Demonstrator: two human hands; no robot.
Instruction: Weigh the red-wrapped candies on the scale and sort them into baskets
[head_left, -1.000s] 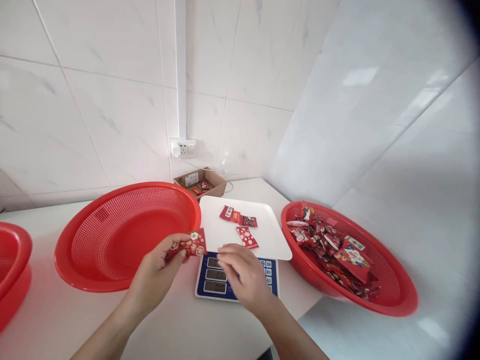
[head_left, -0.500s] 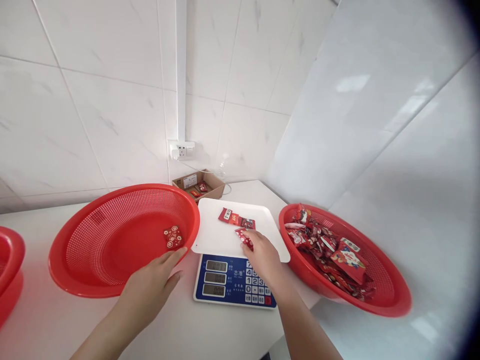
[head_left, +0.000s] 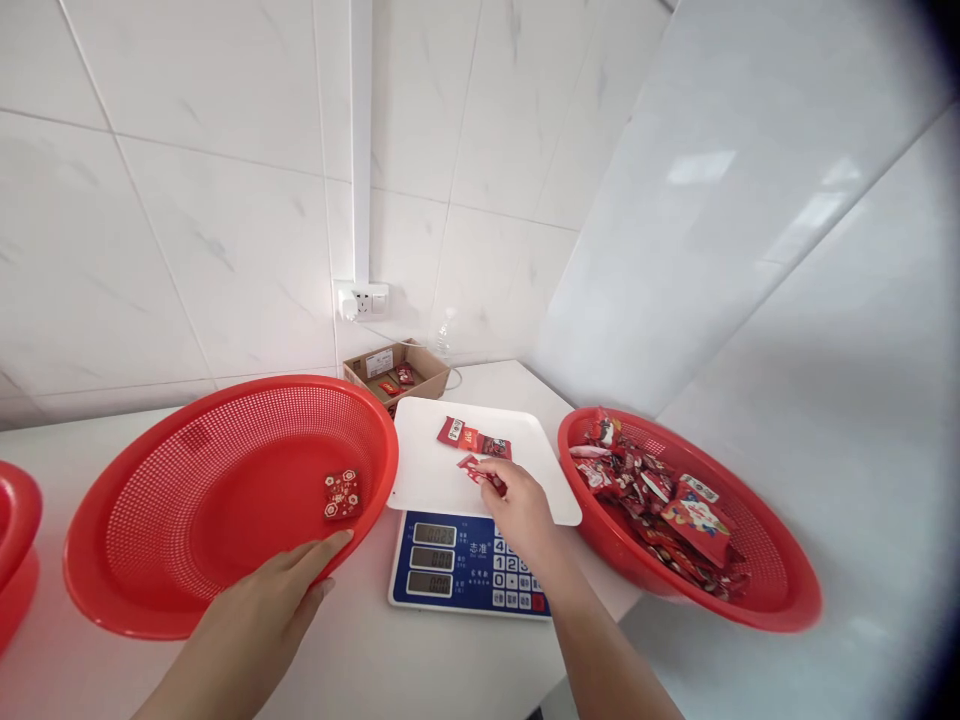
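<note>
Packet with pale spots (head_left: 472, 467), red, pinched between thumb and fingers of right hand (head_left: 523, 505). It is at the white scale pan (head_left: 424, 482), toward the near edge; cannot tell whether it touches the surface. Just beyond it on the pan, a row of small packets (head_left: 470, 438), red and orange. Nearer, blue scale panel (head_left: 478, 562) with lit-grey displays, keypad partly covered by right hand and wrist.

Left hand (head_left: 261, 602) at the near right rim of a perforated red basket (head_left: 84, 565): fingers together along the rim, thumb apart; whether it grips, cannot tell. Inside, toward the right wall, one flower-patterned packet (head_left: 342, 495).

Right of scale, second red basket (head_left: 801, 598), heaped with wrapped packets (head_left: 654, 487). Behind pan, cardboard box (head_left: 421, 388), red packets inside; clear bottle (head_left: 446, 332) beyond.
</note>
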